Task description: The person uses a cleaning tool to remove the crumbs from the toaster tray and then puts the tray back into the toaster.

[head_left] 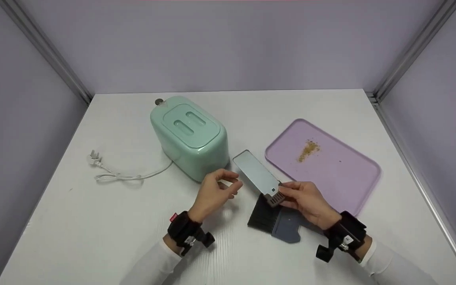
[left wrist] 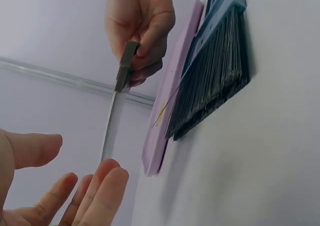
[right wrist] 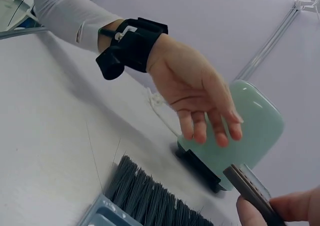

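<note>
The right hand (head_left: 307, 202) pinches a toaster crumb tray (head_left: 255, 171) by its brown slotted end. This tray is a thin, flat metal piece, held above the table and pointing away to the left. Relaxed and with nothing in it, the left hand (head_left: 214, 194) hovers in front of the mint-green toaster (head_left: 196, 138). In the left wrist view its fingers (left wrist: 107, 193) spread loosely near the crumb tray's far end; whether they touch is unclear there, but the head view shows a gap. Below the right hand lies a brush (head_left: 285, 227) with black bristles and a blue-grey body, its handle partly hidden.
A purple tray (head_left: 342, 178) lies on the right, with brown crumbs (head_left: 309, 150) on it. A white cord (head_left: 133, 177) runs left from the toaster to its plug (head_left: 94, 158). Pale panels (head_left: 228, 47) wall the white table (head_left: 105, 225) at the back and sides.
</note>
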Demonstrator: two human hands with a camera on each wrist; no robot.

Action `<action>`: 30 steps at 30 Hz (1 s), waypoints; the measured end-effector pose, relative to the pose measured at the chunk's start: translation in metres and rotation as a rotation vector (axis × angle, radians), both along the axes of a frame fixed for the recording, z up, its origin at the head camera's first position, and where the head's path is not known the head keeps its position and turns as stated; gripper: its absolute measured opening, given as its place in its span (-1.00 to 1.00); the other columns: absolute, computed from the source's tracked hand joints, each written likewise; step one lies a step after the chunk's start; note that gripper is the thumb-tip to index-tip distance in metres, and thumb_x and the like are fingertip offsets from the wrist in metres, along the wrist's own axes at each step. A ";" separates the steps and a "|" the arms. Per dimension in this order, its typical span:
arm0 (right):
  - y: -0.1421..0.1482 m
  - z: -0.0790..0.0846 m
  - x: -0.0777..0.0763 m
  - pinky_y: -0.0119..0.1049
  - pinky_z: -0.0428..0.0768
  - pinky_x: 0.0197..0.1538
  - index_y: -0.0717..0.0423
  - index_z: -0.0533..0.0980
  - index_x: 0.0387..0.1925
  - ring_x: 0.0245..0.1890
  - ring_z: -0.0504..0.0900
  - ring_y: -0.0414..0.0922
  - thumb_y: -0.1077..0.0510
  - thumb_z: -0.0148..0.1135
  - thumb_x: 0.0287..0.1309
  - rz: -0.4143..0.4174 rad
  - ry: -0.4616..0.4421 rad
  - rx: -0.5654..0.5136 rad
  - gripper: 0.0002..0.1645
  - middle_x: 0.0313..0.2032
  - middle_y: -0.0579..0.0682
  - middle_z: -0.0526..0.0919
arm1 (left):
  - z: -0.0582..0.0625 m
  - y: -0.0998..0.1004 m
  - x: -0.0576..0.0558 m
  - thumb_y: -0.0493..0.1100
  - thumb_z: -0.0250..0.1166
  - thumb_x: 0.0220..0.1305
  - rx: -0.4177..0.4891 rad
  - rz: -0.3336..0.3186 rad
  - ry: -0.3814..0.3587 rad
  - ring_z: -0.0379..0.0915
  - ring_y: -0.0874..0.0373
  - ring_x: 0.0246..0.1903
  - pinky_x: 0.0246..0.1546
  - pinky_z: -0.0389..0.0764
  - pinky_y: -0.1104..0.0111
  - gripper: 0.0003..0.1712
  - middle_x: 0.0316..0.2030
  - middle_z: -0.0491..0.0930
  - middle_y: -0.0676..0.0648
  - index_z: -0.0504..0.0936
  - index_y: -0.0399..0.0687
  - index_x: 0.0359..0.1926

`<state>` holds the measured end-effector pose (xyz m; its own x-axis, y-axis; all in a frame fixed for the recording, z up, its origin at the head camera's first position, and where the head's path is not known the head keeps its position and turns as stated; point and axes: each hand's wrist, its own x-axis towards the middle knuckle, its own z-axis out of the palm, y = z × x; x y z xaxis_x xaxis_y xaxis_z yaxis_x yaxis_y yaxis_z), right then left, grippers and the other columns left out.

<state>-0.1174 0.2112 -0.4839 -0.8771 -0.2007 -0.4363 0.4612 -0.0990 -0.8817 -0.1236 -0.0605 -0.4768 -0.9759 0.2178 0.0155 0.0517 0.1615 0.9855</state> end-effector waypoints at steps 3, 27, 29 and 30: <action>0.007 0.000 0.000 -0.40 0.71 -0.18 0.51 0.36 0.14 -0.27 0.71 -0.18 0.21 0.27 0.21 0.075 -0.009 0.025 -0.42 -0.22 0.01 0.64 | 0.011 -0.011 0.001 -0.10 0.37 0.20 -0.085 0.014 0.129 0.62 0.12 -0.43 -0.37 0.70 0.30 -0.69 -0.21 0.69 -0.15 0.63 -0.15 -0.08; -0.019 -0.008 -0.010 -0.38 0.71 -0.20 0.48 0.43 0.06 -0.33 0.73 -0.16 0.25 0.25 0.21 0.240 -0.016 0.119 -0.53 -0.19 0.11 0.66 | 0.056 -0.065 -0.031 0.11 0.42 0.08 -0.813 0.175 0.983 0.37 -0.08 0.09 0.09 0.40 0.05 -0.49 0.06 0.53 -0.14 0.61 0.02 0.03; -0.022 -0.010 -0.011 -0.39 0.71 -0.22 0.50 0.43 0.06 -0.34 0.73 -0.16 0.25 0.25 0.21 0.241 -0.008 0.110 -0.53 -0.20 0.11 0.66 | 0.052 -0.068 -0.037 0.14 0.44 0.02 -0.866 0.176 0.967 0.31 -0.12 0.15 0.20 0.29 -0.07 -0.40 0.11 0.48 -0.17 0.58 0.07 0.08; -0.023 -0.011 -0.011 -0.39 0.71 -0.23 0.50 0.44 0.05 -0.35 0.73 -0.16 0.25 0.25 0.21 0.239 -0.009 0.109 -0.54 -0.20 0.10 0.66 | 0.050 -0.070 -0.039 0.17 0.45 0.00 -0.897 0.180 0.956 0.29 -0.14 0.17 0.25 0.25 -0.12 -0.36 0.13 0.46 -0.17 0.56 0.10 0.11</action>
<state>-0.1283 0.1879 -0.4946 -0.8067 -0.3529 -0.4740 0.4677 0.1088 -0.8772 -0.1627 -0.1304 -0.4267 -0.6770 0.3829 0.6285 0.5715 0.8116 0.1212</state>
